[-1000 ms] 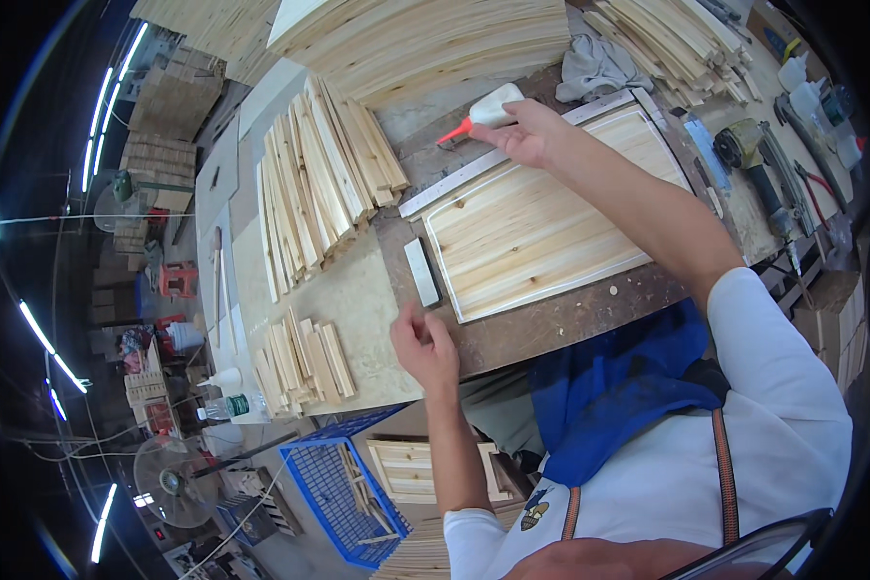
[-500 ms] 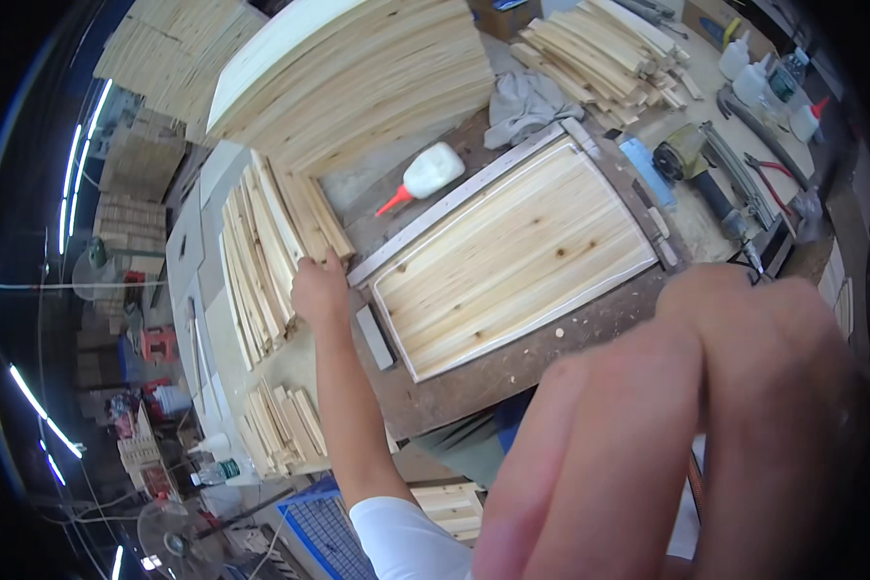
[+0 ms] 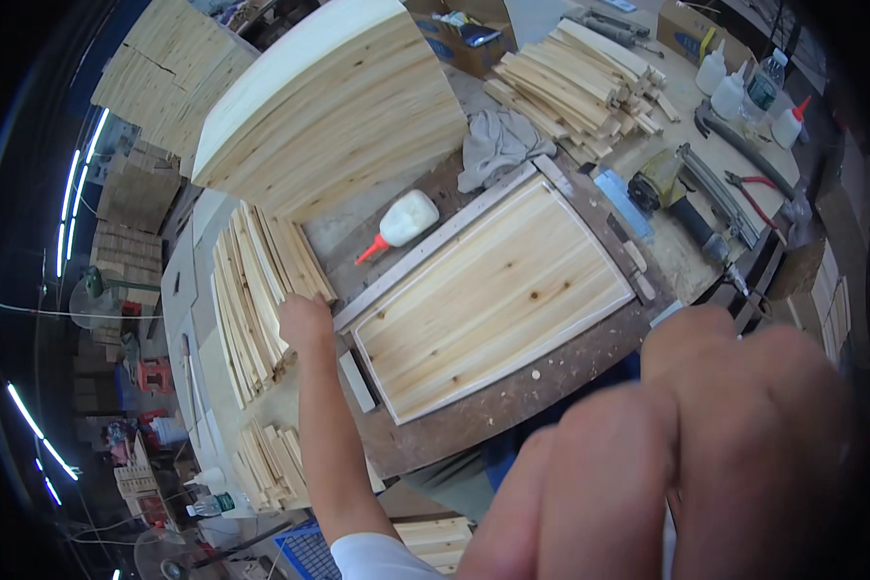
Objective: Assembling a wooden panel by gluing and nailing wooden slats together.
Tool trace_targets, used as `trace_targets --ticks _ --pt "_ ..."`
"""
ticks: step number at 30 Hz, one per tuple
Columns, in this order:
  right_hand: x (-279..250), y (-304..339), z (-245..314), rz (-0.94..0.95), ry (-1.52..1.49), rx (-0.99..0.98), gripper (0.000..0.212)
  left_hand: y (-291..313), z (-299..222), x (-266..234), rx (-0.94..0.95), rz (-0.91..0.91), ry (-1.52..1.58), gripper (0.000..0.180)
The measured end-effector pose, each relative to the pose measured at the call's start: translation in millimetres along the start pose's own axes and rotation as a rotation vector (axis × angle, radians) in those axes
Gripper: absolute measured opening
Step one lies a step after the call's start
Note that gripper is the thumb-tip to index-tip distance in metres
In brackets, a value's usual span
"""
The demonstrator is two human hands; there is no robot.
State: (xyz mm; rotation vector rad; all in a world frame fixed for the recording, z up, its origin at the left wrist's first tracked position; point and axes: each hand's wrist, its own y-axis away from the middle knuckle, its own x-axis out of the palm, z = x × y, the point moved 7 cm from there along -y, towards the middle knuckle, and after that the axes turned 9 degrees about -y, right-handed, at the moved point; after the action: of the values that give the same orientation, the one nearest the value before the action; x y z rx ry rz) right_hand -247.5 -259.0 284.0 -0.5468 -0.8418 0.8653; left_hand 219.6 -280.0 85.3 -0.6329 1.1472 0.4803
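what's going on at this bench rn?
A person's left hand is at the near end of a stack of long wood strips; its grip isn't clear. The right hand is up close to the camera, and I can't tell if it holds anything. A wood panel lies flat with a white line along its edges; a red-tipped white bottle lies beyond it.

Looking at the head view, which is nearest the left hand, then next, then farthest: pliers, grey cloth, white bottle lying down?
1. White bottle lying down: up and right of the left hand.
2. Grey cloth: farther up and right.
3. Pliers: far right side.
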Motion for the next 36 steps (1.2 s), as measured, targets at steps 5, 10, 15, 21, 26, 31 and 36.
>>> trace_targets --ticks 5,10,15,21,26,31,36 --pt "0 22 -2 -0.070 -0.003 -0.002 0.042 3 7 1 0.022 0.078 0.022 0.049" --pt "-29 104 -61 -0.298 -0.020 0.426 0.045 7 9 -2 -0.038 0.118 0.058 0.051" --pt "-44 215 -116 -0.446 -0.052 0.943 0.035 2 24 22 -0.084 0.152 0.189 0.058" --pt "-25 249 -126 -0.431 -0.113 1.063 0.028 -16 37 40 -0.136 0.111 0.446 0.056" --pt "-7 222 -122 -0.270 -0.039 0.952 0.026 -24 41 36 -0.156 0.202 0.530 0.044" --pt "12 205 -112 -0.034 0.088 0.820 0.027 9 70 17 -0.381 0.165 1.196 0.032" --pt "27 211 -126 0.024 0.038 0.889 0.028 127 137 -7 -0.541 -0.043 1.443 0.029"
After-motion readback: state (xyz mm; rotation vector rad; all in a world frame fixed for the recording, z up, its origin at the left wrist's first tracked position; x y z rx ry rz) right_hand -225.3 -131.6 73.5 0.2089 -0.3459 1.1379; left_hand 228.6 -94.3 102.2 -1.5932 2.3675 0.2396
